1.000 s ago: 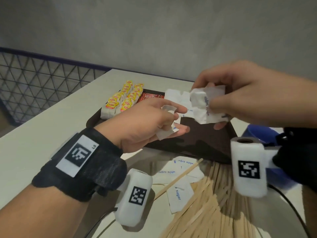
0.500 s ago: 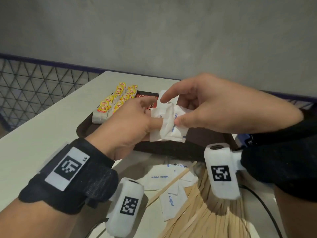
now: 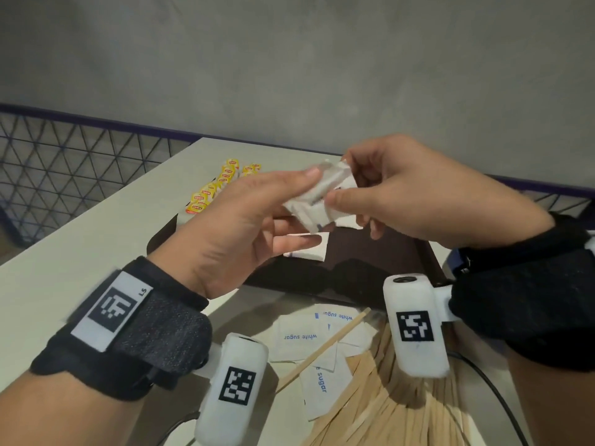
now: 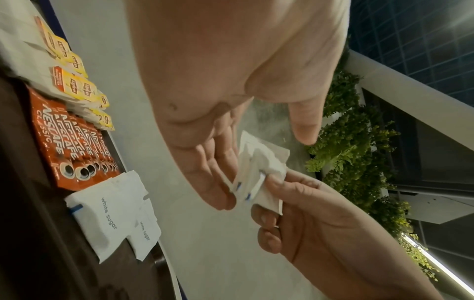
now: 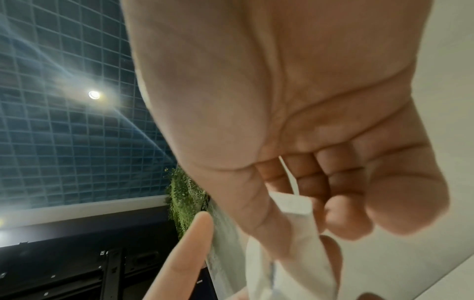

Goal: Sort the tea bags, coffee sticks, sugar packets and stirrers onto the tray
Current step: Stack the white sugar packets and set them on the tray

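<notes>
Fingers (image 4: 271,184) on "white sugar" packets (image 4: 259,168)

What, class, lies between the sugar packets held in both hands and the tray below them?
Nothing visible. Both the left hand and right hand hold the packets in the air right above the tray, where two sugar packets already lie beside the coffee sticks.

Both hands, left hand (image 3: 238,226) and right hand (image 3: 415,194), pinch a bunch of sugar packets (image 3: 322,201) above the dark tray (image 3: 370,268); stirrers (image 3: 402,407) lie near on the surface (image 3: 64,246).
</notes>
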Available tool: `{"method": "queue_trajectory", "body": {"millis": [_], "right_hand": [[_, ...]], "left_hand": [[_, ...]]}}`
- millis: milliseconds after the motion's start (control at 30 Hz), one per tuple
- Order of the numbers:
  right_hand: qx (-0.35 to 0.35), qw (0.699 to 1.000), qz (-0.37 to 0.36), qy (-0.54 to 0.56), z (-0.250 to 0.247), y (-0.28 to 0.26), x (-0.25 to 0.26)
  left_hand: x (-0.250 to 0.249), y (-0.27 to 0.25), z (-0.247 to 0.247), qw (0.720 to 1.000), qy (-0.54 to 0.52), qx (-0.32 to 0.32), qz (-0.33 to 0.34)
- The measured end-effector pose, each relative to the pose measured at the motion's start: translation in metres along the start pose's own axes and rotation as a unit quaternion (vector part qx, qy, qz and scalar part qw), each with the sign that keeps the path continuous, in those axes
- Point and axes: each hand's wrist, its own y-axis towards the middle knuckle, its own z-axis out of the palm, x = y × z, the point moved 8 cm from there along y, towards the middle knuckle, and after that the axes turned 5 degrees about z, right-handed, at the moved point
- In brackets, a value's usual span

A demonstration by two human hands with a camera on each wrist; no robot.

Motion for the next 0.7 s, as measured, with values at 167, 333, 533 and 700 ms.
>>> {"method": "queue_trajectory", "body": {"millis": [167, 333, 533, 700], "right_hand": [[-0.003, 0.998, 0.037, 0.054, 0.002, 0.005, -0.011], [-0.052, 0.995, 0.008, 0.080, -0.007, 0.005, -0.006], [-0.029, 0.996, -0.034, 0.079, -0.007, 0.002, 0.003], [-0.045, 0.995, -0.039, 0.074, -0.008, 0.003, 0.002]], "left_hand": [[-0.002, 0.002, -0.013, 0.997, 0.006, -0.071, 0.036], [-0.002, 0.001, -0.012, 0.997, 0.032, -0.062, 0.023], [0.002, -0.001, -0.009, 0.998, 0.020, -0.052, -0.005], [0.003, -0.001, -0.008, 0.999, 0.013, -0.046, -0.012]]}}
